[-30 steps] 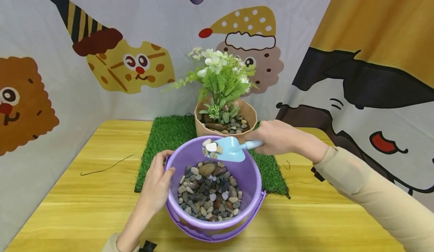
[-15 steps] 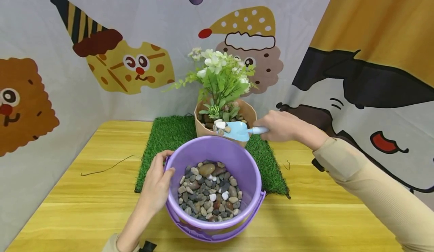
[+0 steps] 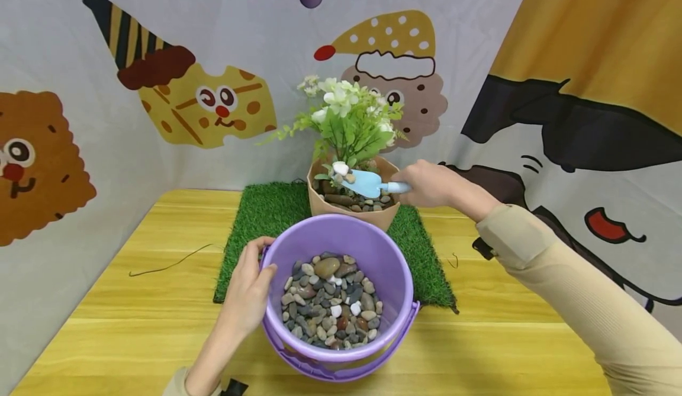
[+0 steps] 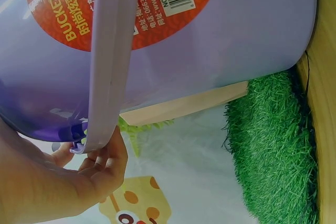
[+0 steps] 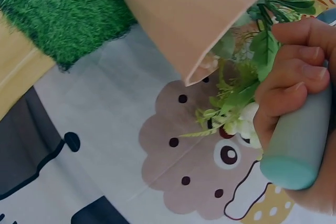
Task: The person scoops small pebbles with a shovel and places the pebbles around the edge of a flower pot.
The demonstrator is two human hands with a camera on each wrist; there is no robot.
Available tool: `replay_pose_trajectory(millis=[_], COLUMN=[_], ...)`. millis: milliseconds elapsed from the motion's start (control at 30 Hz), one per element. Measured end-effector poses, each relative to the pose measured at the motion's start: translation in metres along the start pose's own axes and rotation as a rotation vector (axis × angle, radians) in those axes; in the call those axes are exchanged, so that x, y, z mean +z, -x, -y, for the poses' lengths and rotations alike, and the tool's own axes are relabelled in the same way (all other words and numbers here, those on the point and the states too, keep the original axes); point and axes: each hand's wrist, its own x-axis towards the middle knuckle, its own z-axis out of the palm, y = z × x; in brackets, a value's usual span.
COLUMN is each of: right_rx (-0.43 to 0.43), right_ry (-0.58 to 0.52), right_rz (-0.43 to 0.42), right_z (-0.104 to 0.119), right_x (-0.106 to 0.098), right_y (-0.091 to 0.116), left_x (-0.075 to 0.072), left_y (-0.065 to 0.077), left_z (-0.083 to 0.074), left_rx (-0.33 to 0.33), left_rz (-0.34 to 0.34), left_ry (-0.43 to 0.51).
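Right hand [image 3: 433, 183] has its fingers wrapped round a light blue trowel [image 3: 363, 184], pebbles [image 3: 341, 171] perched on it, over the flower planter [image 3: 382, 219] near the tabletop [image 3: 490, 337]'s far edge. Left hand [image 3: 247, 289]? Fingers clamped on the rim of 1 purple bucket [image 3: 348, 235], just in front.

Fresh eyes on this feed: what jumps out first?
The purple bucket of pebbles, front and centre in the head view, gripped by the left hand. Just beyond, the right hand holds a light-blue trowel bearing stones, seen against the pot of flowers. Then the cartoon faces on the backdrop.
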Motion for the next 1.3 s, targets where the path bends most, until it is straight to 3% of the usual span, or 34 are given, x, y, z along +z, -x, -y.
replay_pose_trajectory(millis=[167,433,667,1300], right_rx=[0.057,0.244,0.344,0.374], right_ry=[-0.006,0.05,0.082,0.081], right_rz=[0.016,0.058,0.123,0.471], right_z=[0.008,0.021,0.031,0.056], right_x=[-0.007,-0.018,-0.025,-0.062], right_y=[-0.01,-0.024,-0.032,-0.051], left_x=[0.001,0.002,0.004,0.002], left_y=[0.001,0.001,0.001,-0.001], left_z=[0.0,-0.002,-0.003,-0.002], left_rx=[-0.003,0.009,0.017,0.029], left_rz=[0.002,0.002,-0.003,-0.009], left_ry=[0.011,0.002,0.0,-0.003])
